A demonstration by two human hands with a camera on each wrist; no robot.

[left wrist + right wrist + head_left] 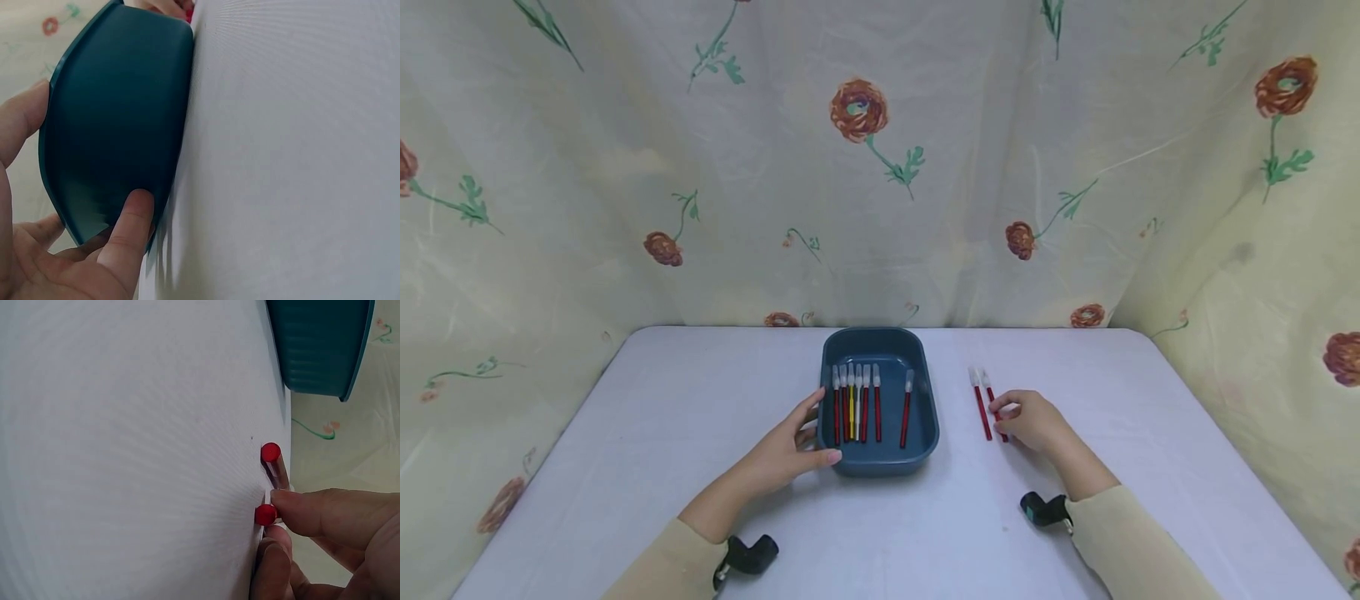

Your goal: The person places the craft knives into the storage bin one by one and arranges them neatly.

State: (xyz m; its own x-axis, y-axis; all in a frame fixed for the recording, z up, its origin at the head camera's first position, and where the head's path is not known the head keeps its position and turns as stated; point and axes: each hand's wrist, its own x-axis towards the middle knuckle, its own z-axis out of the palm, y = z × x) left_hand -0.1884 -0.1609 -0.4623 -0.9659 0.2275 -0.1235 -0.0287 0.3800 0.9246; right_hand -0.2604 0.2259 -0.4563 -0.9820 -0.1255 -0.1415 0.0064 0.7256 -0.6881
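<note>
My left hand holds the near left corner of a dark blue plastic tray, thumb at the front and fingers along the left side. In the left wrist view, fingertips press the tray's outer wall. Inside lie several felt-tip pens with whitish caps, mostly red, with a yellow pen and a white pen among them. One red pen lies apart at the tray's right. To the right of the tray, my right hand pinches a red felt-tip pen on the table. Beside it lies another red pen.
The table has a white cover. Behind it and at both sides hangs a flower-patterned curtain. Dark wrist cameras sit at the left wrist and the right wrist.
</note>
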